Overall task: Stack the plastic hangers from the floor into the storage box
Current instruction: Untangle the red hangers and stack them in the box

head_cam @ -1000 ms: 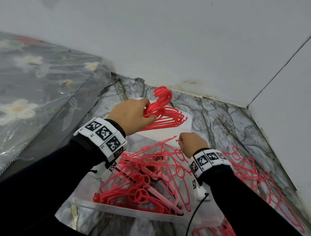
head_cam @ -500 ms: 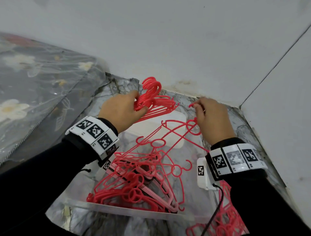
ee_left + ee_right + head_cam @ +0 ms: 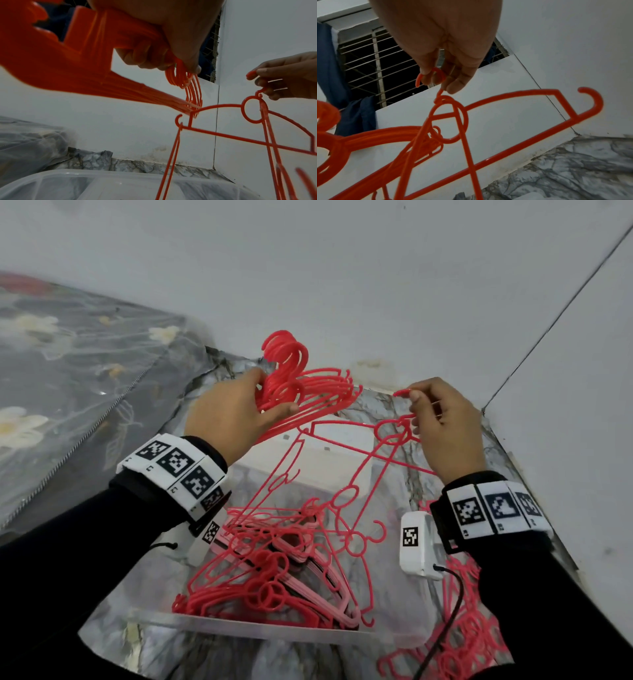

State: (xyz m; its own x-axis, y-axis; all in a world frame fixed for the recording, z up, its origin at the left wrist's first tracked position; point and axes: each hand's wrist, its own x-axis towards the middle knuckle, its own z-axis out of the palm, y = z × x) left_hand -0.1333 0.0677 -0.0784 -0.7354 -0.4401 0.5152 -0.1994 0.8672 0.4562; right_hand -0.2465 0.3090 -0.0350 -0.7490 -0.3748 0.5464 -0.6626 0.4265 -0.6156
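Observation:
My left hand (image 3: pixel 274 392) grips a bundle of several red plastic hangers (image 3: pixel 318 392) by their necks, held above the far end of the clear storage box (image 3: pixel 274 628). Level with it, my right hand (image 3: pixel 416 405) pinches the hook of one red hanger (image 3: pixel 342 470), lifted over the box with other hangers dangling tangled from it. In the box lies a pile of red and pink hangers (image 3: pixel 270 583). The left wrist view shows the left hand (image 3: pixel 171 60) round the bundle (image 3: pixel 68 67). In the right wrist view the right hand (image 3: pixel 436 81) pinches the hanger (image 3: pixel 578 116) by its hook.
More red hangers (image 3: pixel 472 628) lie on the marble-patterned floor right of the box. A white wall corner (image 3: pixel 486 409) stands close behind the hands. A mattress in clear plastic (image 3: pixel 68 371) lies to the left. A white lid-like panel (image 3: pixel 346 440) sits at the box's far end.
My right hand rose from the box up and to the right, lifting a hanger by its hook with others trailing. The left hand with its bundle stayed at about the same height.

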